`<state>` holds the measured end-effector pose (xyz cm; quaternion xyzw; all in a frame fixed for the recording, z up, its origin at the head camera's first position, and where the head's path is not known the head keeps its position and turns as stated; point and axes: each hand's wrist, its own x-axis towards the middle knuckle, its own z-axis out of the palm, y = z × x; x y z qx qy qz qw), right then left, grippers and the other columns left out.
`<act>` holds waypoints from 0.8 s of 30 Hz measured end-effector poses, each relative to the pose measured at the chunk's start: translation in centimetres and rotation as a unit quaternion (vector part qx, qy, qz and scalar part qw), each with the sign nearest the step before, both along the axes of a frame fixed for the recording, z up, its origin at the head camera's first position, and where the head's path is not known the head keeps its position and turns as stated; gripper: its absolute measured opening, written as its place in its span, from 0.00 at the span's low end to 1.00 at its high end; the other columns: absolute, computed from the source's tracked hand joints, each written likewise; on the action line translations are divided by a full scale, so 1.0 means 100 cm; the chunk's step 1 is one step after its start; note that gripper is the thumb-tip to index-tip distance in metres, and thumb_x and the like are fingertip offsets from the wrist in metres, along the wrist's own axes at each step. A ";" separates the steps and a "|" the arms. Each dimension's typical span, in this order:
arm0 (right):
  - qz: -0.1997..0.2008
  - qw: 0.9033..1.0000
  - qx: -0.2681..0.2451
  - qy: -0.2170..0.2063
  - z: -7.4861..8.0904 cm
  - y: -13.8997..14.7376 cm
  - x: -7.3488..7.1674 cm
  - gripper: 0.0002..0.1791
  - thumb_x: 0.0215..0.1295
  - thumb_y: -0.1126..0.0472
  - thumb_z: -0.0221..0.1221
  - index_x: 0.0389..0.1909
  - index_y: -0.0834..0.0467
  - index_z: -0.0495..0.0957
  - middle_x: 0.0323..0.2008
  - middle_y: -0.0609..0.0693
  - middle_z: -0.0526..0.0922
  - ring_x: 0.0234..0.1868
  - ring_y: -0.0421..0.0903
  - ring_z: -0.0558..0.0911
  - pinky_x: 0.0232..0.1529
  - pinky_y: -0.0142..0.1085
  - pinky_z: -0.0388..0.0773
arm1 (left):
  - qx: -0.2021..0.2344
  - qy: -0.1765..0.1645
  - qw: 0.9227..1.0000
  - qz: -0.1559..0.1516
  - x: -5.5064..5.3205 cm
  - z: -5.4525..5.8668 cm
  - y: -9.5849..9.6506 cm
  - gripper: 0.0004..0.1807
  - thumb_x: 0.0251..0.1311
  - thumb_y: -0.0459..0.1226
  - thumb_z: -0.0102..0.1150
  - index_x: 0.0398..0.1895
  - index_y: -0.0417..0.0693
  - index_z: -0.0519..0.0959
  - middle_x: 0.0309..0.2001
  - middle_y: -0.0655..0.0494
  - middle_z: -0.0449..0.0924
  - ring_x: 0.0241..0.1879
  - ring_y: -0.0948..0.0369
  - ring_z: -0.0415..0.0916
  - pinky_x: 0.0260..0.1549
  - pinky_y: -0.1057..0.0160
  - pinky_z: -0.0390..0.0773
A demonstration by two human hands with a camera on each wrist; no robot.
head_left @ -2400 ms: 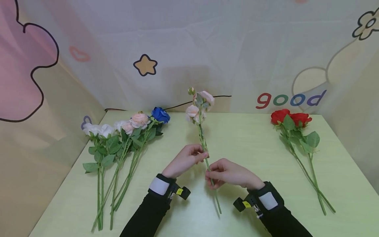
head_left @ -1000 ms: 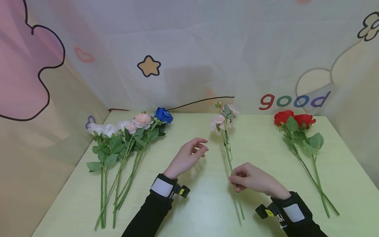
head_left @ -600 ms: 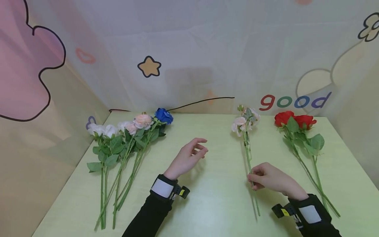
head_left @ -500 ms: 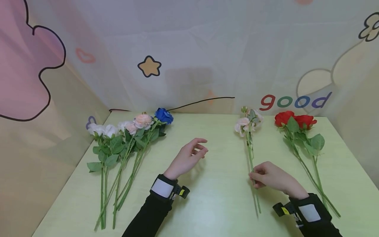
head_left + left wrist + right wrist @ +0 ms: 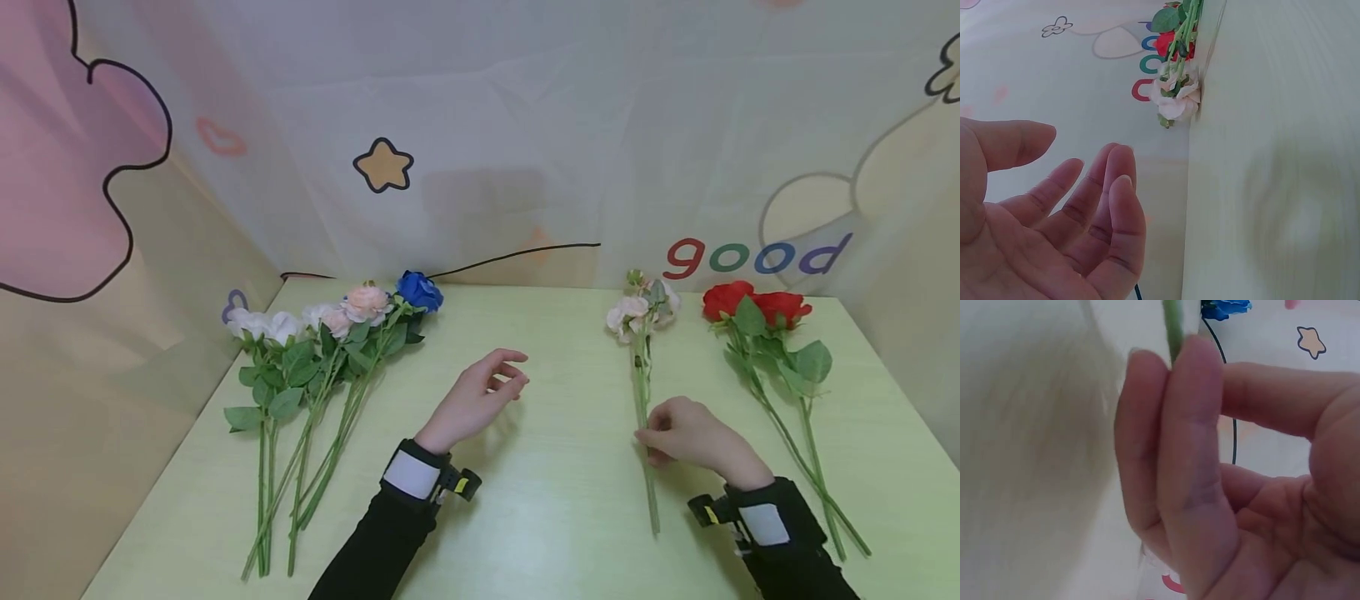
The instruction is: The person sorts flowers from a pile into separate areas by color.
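Observation:
A pale pink flower (image 5: 628, 314) with a long green stem lies along the right half of the table, its blooms toward the backdrop. Around the lower stem, my right hand (image 5: 693, 437) pinches with thumb and fingers. The right wrist view shows a short piece of green stem (image 5: 1173, 325) at the fingertips; the rest is hidden by the fingers. My left hand (image 5: 476, 400) hovers over the middle of the table, fingers relaxed and holding nothing. Its bare palm (image 5: 1029, 256) shows in the left wrist view.
Two red roses (image 5: 750, 307) lie right of the pink flower, stems crossing. On the left, white flowers (image 5: 262, 325), a pink one (image 5: 367, 302) and a blue rose (image 5: 420, 292) lie side by side on the pale table (image 5: 540, 517). A printed cloth (image 5: 510, 125) stands behind.
The left hand has let go of the pink flower's stem and drawn slightly away. My right hand has carried the flower rightward and lowered it onto the table beside the red roses.

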<state>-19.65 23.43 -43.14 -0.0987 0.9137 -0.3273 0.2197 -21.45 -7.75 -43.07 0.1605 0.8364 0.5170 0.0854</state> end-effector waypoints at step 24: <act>-0.064 0.997 0.047 0.011 -0.004 -0.012 -0.011 0.14 0.67 0.57 0.63 0.39 0.66 0.75 0.25 0.52 0.82 0.27 0.45 0.77 0.30 0.36 0.71 | -0.006 -0.003 1.000 0.001 -0.001 0.000 -0.002 0.20 0.74 0.42 0.53 0.66 0.51 0.72 0.52 0.48 0.83 0.46 0.48 0.83 0.41 0.62 0.78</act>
